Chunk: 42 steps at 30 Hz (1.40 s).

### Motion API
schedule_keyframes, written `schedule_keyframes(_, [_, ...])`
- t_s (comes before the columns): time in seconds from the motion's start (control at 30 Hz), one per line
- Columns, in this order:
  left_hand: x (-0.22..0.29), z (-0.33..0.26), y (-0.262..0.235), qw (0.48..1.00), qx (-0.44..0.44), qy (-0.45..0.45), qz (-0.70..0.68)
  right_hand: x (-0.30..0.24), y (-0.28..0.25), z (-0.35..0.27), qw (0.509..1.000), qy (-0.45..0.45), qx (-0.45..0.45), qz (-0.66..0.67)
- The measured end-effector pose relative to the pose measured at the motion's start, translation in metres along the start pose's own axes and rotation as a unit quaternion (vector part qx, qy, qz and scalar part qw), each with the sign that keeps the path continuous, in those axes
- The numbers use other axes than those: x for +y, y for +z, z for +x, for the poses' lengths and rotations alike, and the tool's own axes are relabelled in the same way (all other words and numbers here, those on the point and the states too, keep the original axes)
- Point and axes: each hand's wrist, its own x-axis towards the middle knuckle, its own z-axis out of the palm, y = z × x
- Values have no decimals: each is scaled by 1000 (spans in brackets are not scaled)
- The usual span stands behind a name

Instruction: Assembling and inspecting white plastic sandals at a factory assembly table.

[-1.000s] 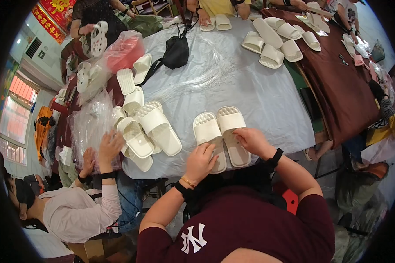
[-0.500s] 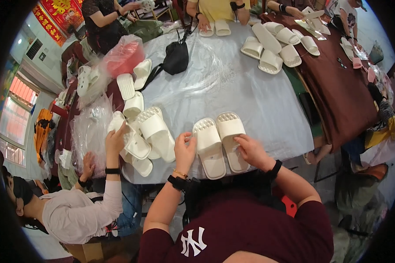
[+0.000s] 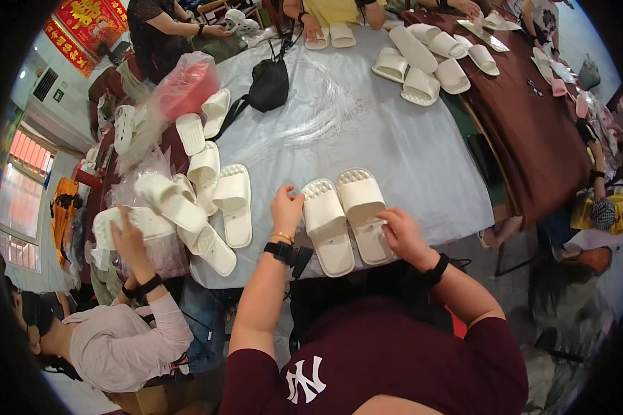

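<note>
A pair of cream slide slippers lies side by side before me, straps away from me, soles down. At the outer edge of the left slipper [image 3: 327,232] is my left hand [image 3: 286,209], its fingers loosely curled with nothing visible inside them. My right hand [image 3: 405,237] touches the right slipper [image 3: 362,207] near the strap's outer edge, thumb and forefinger apart. Close to my left lies a single cream slipper [image 3: 234,211]. Beyond it, a co-worker's hand [image 3: 129,241] is among a heap of similar slippers [image 3: 169,200].
The grey plastic-covered table [image 3: 422,166] stretches ahead. A black bag [image 3: 268,86] and a red plastic bag [image 3: 190,86] lie at the far left. More cream slippers [image 3: 420,86] sit at the far right, beside a brown-covered table [image 3: 533,138]. Other people work around the edges.
My hands stay at the pair, with only slight shifts. On my left, the co-worker's hand has moved left and several slippers in the heap have been rearranged, one now lying apart.
</note>
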Motion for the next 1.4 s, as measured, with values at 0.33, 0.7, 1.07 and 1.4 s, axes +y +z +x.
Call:
schedule_keyframes(0.33, [-20,12,6,999,-11,-7,-47,-20,-4,-8,997,-58,-44,-13])
schedule_keyframes(0.7, [-2,6,-5,997,-40,-27,-62,-12,34,-1,977,-141,-99,-129])
schedule_keyframes(1.07, [-5,6,-1,995,40,14,-93,-3,34,14,984,-99,-23,-147])
schedule_keyframes(1.4, [22,26,11,983,-10,82,-163,-12,36,18,983,-92,3,-157])
